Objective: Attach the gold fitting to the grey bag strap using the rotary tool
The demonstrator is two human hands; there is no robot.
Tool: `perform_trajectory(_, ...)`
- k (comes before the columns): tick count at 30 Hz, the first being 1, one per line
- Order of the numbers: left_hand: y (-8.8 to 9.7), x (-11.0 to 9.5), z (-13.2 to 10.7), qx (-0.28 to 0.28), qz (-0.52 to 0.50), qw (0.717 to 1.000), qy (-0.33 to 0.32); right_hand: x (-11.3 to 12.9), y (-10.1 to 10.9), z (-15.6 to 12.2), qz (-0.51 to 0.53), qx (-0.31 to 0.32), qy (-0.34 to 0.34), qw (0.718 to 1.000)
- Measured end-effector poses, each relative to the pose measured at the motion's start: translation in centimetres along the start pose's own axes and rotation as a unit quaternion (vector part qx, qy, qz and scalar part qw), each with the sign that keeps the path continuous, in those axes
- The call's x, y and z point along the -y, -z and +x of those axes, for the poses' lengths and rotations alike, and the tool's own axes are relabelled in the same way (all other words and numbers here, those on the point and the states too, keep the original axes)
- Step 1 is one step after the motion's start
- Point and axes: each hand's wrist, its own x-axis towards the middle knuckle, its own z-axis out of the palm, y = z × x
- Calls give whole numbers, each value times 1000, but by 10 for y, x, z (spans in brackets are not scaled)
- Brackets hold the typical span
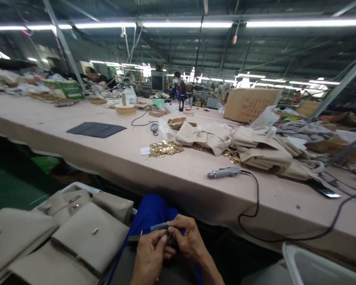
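My left hand (150,255) and my right hand (187,237) meet over my lap, at the bottom middle of the view. Both have closed fingers, pinching close together. Their fingertips largely hide whatever is between them, and it is too small to name. A short blue-grey piece (159,226) shows just above the left fingers and beside the right fingertips; I cannot tell which hand holds it. Beneath my hands lies a dark grey-brown surface (178,273) on my blue-clothed legs (151,209).
Beige bags (90,233) fill a white bin at left. On the table (106,152) are gold metal parts (165,149), a corded electric screwdriver (224,173), a dark flat sheet (95,129), beige bag pieces (261,152) and a phone (324,189). Two people work farther back.
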Motion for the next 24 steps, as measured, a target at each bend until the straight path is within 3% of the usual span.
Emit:
perform_trajectory(7,-10,-6,-7,-53,-33,998,5,-11,0,0,71,46,-92,992)
perform_trajectory(12,-12,1,-7,-61,-89,994,32,-27,-3,-4,119,13,-191,974)
perform_trajectory(16,-13,0,-10,-67,-111,991,29,-30,-3,-6,204,-1,-201,958)
perform_trajectory(21,-12,-1,-10,-67,-116,990,35,-24,-2,-5,150,-22,-185,971)
perform_trajectory(24,-11,1,-9,-73,-120,989,45,-13,20,2,45,-94,-163,981)
